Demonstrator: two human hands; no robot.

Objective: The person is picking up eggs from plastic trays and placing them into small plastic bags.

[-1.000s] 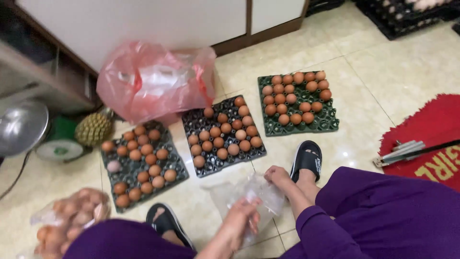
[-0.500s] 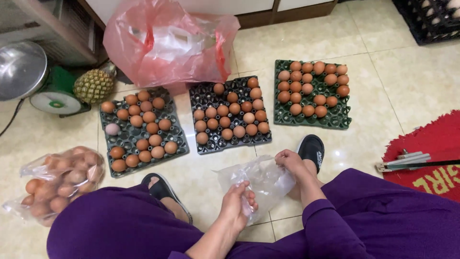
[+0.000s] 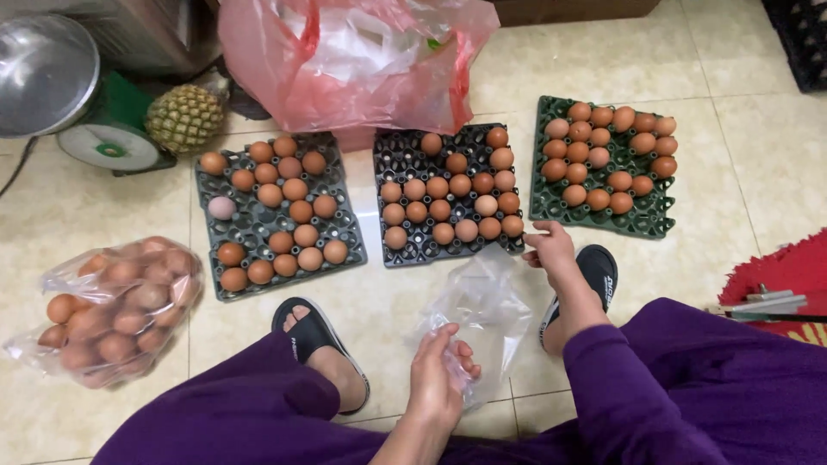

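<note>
My left hand (image 3: 441, 370) grips the lower end of a clear plastic bag (image 3: 482, 306) above the tiled floor. My right hand (image 3: 551, 250) pinches the bag's upper edge, close to the near edge of the middle black egg tray (image 3: 398, 155). That tray holds several brown eggs (image 3: 448, 211). A grey tray (image 3: 258, 226) of brown eggs lies to its left and a green tray (image 3: 642, 220) of eggs to its right. I squat in purple clothes with black sandals (image 3: 314, 331) on my feet.
A clear bag full of brown eggs (image 3: 116, 306) lies at the left. Behind the trays sits a red plastic bag (image 3: 353, 65), a pineapple (image 3: 183, 116) and a green kitchen scale (image 3: 108, 138) with a metal bowl. A red mat (image 3: 788, 271) is at the right.
The view has tilted down and closer to the trays. My right hand has moved up toward the middle tray, stretching the clear bag out between both hands.
</note>
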